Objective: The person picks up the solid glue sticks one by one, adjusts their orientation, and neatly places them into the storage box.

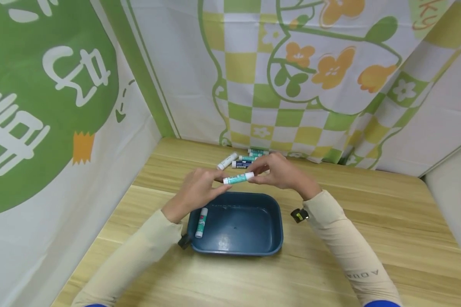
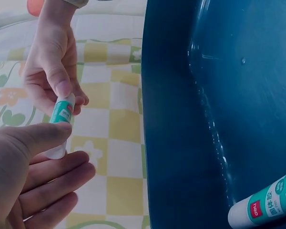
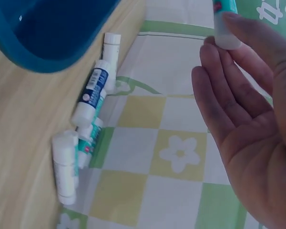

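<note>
Two beige sleeves (image 1: 132, 260) slant in from seven and five o'clock, about a dark-blue plastic tub (image 1: 236, 253) on the wooden table (image 1: 372, 213). Inside it, at nine o'clock, lies a Deli glue stick (image 1: 201, 223). Just off the tub's twelve o'clock side, the left hand (image 1: 199, 189) and right hand (image 1: 278, 172) pinch opposite ends of a teal-and-white glue stick (image 1: 238, 178). Farther toward twelve, a white stick (image 1: 227, 160) and navy-labelled stick (image 1: 240, 164) lie beside teal-labelled sticks (image 1: 258, 151).
</note>
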Available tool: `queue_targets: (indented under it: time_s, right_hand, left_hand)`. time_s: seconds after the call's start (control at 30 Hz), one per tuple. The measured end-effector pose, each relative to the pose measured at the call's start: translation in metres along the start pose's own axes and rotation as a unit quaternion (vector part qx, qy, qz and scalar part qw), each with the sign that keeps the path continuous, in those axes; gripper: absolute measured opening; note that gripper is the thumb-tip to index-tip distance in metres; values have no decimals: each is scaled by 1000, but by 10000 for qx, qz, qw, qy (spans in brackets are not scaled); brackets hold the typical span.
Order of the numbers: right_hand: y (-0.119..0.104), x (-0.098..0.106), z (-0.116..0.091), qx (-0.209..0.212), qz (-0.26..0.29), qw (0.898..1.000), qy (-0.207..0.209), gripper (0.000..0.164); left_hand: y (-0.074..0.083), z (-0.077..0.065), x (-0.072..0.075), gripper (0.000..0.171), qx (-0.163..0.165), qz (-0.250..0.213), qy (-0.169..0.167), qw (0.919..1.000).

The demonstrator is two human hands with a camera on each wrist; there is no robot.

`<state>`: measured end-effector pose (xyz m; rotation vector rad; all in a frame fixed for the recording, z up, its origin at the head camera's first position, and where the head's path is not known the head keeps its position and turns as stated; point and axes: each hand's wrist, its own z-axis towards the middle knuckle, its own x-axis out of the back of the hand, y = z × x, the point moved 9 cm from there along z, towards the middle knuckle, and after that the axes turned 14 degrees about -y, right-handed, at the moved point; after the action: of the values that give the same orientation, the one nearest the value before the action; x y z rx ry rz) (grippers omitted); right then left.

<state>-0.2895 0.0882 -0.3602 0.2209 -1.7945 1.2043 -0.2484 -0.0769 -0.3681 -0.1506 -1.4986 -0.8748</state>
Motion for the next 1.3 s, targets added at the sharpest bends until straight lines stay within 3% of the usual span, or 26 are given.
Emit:
queue_targets:
  time_s: [0.27,0.4,0.47,0.6,0.67,0.8,0.93,1.03,1.13,1.23,1.3]
  right_hand:
    - [19,-2,-13,-397,1139,9898,754,29]
    - [21,-12,-16,-704,1964,9733,959,36]
    - [19,-20,-16,-764,2647,9553,1072,39]
    - [10,-31,-13,-545,4020,9021,1469,39]
    - [5,-35,-11,-367,4436,8789,1714,38]
    - [1,-37,-9,-138,4841,8477,2166,40]
    - [0,-38,-7,9,5090,8238,2497,39]
    - [-2,-38,-8,48,5133,8170,2627,37]
    - [-3,-38,-8,26,5124,8169,2647,35]
    - [-4,-38,-9,-62,5010,8253,2604,34]
    - [-4,-37,-9,-198,4847,8362,2560,33]
  left_hand:
    - [0,-7,18,23,142,244,849,9960]
    - [4,-7,24,21,157,305,1189,9923]
    - [9,-7,26,21,123,340,1364,9900]
    - [19,-5,32,21,77,340,1727,9844]
    - [23,-5,34,20,69,294,1876,9818]
    - [30,-4,35,21,33,139,2069,9783]
    - [34,-4,35,22,-1,56,2156,9765]
    - [35,-4,34,22,19,19,2144,9767]
    - [35,-5,32,21,62,-13,2043,9789]
    - [34,-7,29,27,71,14,1789,9838]
    - [33,-8,26,35,44,82,1486,9888]
